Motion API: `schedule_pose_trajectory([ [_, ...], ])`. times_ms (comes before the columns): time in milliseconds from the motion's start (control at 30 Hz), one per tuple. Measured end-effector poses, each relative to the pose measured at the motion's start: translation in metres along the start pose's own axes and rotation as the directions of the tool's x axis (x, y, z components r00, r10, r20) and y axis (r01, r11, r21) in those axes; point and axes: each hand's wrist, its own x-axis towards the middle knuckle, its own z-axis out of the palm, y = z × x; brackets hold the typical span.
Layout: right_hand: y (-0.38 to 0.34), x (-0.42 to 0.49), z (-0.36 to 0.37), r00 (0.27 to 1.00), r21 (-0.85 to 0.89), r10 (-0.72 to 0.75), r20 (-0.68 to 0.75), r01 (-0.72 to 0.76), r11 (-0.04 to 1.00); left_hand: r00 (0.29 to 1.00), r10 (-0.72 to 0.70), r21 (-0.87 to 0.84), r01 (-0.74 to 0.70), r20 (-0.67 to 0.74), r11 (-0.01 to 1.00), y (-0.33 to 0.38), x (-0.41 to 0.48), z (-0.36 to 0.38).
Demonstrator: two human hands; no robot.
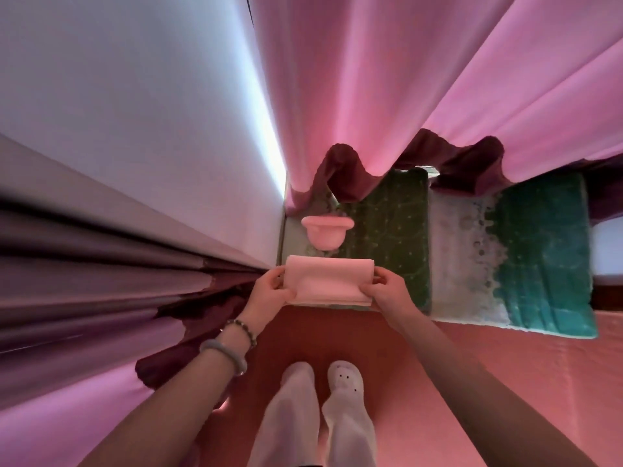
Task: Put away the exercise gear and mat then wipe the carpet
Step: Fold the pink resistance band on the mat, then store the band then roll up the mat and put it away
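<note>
Holding a folded pink cloth [328,281] level in front of the body, the left hand [269,294] grips its left end and the right hand [387,294] grips its right end, each with fingers and thumb curled round the folds. The cloth sits between the hands over the near edge of the carpet [387,230], a green and teal piece with a pale band across its middle, lying on a reddish floor [337,335]. Just beyond the cloth a pink basin [327,232] stands upright on the carpet's left part, close to the wall [135,112]. Pink curtains [371,79] hang over the carpet's far edge. A bead bracelet [241,328] and a pale bangle [224,355] ring the left wrist. Below, white trouser legs end in a white slipper [345,377] on the floor.
</note>
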Motion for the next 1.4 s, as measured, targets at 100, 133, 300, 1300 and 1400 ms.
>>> schedule_pose_trajectory([
  [100, 0.055, 0.071, 0.016, 0.999, -0.017, -0.003, -0.035, 0.003, 1.000, 0.999, 0.043, 0.044, -0.042, -0.018, 0.998, -0.063, 0.073, 0.010],
  [133, 0.073, 0.093, 0.022, 0.999, -0.020, 0.003, -0.047, -0.004, 1.000, 0.999, 0.040, 0.067, -0.038, -0.024, 0.997, -0.084, 0.095, 0.012],
  [300, 0.153, 0.206, 0.053, 0.999, -0.073, -0.009, -0.049, 0.006, 0.997, 0.996, 0.041, 0.123, -0.031, -0.082, 0.992, -0.183, 0.208, 0.015],
  [1300, 0.026, 0.030, 0.006, 0.964, -0.222, -0.258, 0.061, 0.265, 0.938, 0.969, 0.231, 0.368, -0.186, -0.083, 0.911, -0.046, 0.051, 0.006],
  [1400, -0.031, -0.048, -0.020, 0.945, -0.161, -0.321, 0.063, 0.327, 0.931, 0.944, 0.331, 0.363, -0.305, -0.011, 0.881, 0.023, -0.020, 0.011],
])
